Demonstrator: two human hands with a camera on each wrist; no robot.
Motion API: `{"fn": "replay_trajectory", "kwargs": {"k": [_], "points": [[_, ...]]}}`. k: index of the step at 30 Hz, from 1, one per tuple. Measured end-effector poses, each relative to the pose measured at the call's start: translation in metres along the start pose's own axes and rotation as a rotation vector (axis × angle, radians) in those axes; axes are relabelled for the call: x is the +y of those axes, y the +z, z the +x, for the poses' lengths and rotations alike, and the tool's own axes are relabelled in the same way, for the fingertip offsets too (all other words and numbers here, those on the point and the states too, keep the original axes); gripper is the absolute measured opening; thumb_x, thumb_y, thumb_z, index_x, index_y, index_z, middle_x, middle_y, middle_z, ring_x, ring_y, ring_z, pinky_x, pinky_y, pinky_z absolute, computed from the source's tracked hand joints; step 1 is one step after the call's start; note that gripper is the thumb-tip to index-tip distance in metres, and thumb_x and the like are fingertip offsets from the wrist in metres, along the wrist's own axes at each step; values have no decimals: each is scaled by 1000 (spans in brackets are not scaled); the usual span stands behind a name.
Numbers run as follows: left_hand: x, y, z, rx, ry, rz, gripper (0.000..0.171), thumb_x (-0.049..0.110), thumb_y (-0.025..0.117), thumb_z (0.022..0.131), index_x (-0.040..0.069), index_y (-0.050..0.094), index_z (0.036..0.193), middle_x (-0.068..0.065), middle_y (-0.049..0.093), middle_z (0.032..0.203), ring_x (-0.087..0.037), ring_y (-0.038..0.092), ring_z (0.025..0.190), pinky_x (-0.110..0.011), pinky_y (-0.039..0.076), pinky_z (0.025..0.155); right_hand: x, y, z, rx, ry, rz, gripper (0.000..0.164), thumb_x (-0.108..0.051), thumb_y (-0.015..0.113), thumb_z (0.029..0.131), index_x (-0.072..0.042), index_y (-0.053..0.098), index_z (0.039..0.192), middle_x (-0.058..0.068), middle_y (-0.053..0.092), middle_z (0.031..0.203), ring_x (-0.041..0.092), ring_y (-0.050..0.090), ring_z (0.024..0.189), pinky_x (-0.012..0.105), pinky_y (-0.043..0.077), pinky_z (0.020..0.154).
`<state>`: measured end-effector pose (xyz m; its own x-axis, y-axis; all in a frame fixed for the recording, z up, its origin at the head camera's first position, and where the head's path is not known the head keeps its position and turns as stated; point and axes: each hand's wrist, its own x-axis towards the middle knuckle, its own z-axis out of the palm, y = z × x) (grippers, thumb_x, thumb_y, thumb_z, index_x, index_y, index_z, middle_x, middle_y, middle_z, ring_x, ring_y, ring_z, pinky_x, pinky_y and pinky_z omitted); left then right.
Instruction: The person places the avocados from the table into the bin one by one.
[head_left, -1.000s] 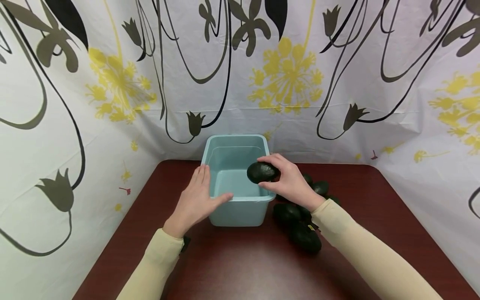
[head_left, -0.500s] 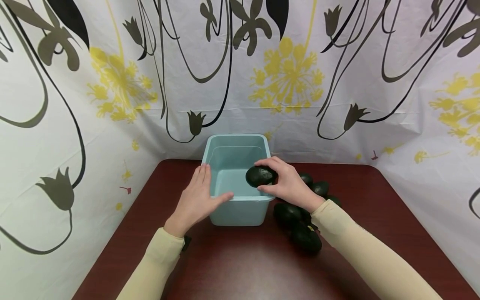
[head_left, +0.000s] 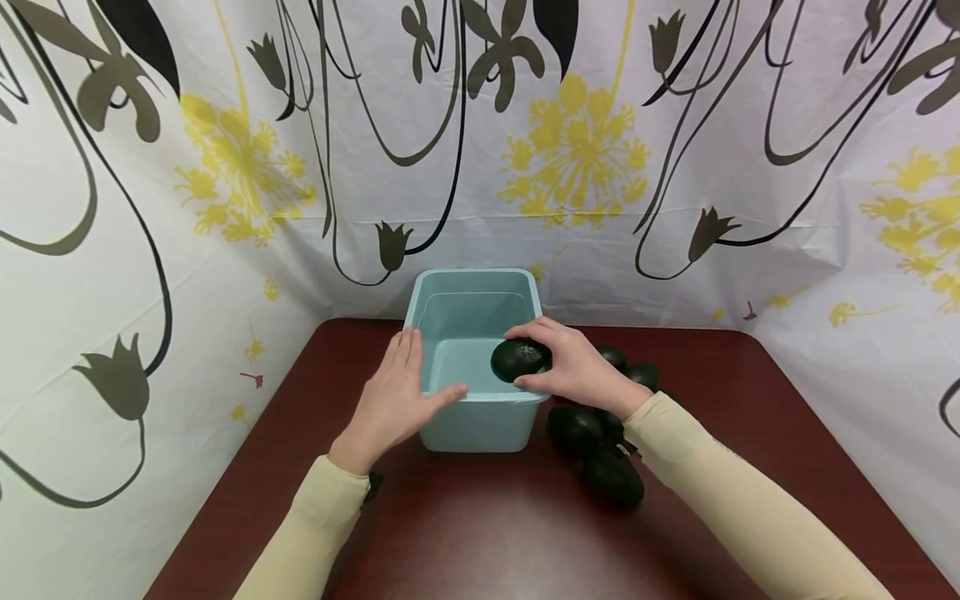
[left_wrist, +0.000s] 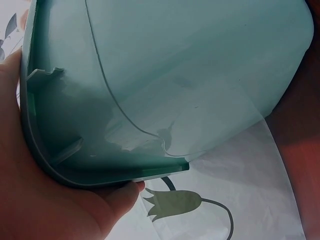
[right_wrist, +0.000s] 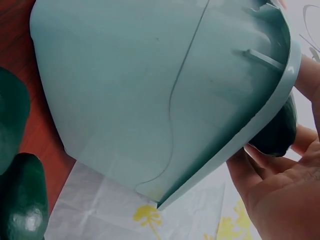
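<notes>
A light blue plastic bin [head_left: 480, 425] stands on the dark red table. My right hand [head_left: 573, 367] holds a dark green avocado [head_left: 519, 359] between thumb and fingers, over the bin's opening near its front right corner. In the right wrist view the avocado [right_wrist: 278, 131] shows partly behind the bin's rim [right_wrist: 240, 137]. My left hand [head_left: 390, 404] rests at the bin's front left corner, its fingers straight along the left rim and its thumb across the front rim. The left wrist view has that hand [left_wrist: 55, 200] against the outside of the rim.
Several more avocados [head_left: 611, 477] lie on the table [head_left: 480, 533] to the right of the bin, partly under my right forearm. A small dark object [head_left: 372, 487] shows beside my left cuff. Behind the table hangs a white patterned cloth [head_left: 465, 192].
My right hand has brought the avocado slightly left and lower over the bin. The left hand stays at the bin's corner, and the other avocados have not moved.
</notes>
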<state>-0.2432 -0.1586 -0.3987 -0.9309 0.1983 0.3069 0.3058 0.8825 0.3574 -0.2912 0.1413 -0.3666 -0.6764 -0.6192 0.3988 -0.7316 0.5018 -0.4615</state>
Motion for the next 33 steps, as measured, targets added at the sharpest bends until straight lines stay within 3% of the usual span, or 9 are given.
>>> {"fn": "replay_trajectory", "kwargs": {"k": [9, 15, 22, 29, 33], "points": [[0, 0, 1, 13, 9, 8, 124, 91, 39, 80, -2, 17, 159, -18, 17, 165, -31, 11, 153, -53, 41, 107, 0, -2, 1, -24, -2, 16, 51, -29, 84, 85, -31, 63, 131, -11, 57, 122, 11, 58, 109, 42, 54, 88], [-1, 1, 1, 27, 17, 6, 123, 90, 40, 81, -2, 18, 159, -18, 17, 165, -31, 11, 153, -54, 42, 106, 1, -1, -1, -27, -1, 3, 49, -30, 83, 86, -32, 62, 131, -14, 55, 124, 10, 56, 111, 38, 52, 91], [0, 1, 1, 11, 10, 2, 123, 90, 40, 80, -1, 16, 159, -17, 15, 166, -31, 10, 153, -54, 41, 106, 1, -2, -1, -31, -7, 21, 47, -33, 79, 89, -34, 60, 132, -15, 53, 126, 10, 55, 108, 46, 52, 91], [1, 0, 1, 10, 15, 6, 123, 90, 39, 81, -1, 17, 159, -17, 16, 166, -31, 11, 153, -53, 40, 108, -2, -8, -3, -4, -31, 36, 49, -33, 79, 89, -34, 60, 134, -15, 55, 125, 7, 59, 94, 39, 53, 93], [1, 0, 1, 8, 13, 8, 123, 90, 39, 81, -2, 17, 159, -18, 16, 165, -31, 11, 153, -53, 39, 109, -3, -12, -3, 9, -29, 44, 51, -30, 79, 89, -36, 59, 135, -16, 55, 126, 6, 59, 99, 36, 53, 93]]}}
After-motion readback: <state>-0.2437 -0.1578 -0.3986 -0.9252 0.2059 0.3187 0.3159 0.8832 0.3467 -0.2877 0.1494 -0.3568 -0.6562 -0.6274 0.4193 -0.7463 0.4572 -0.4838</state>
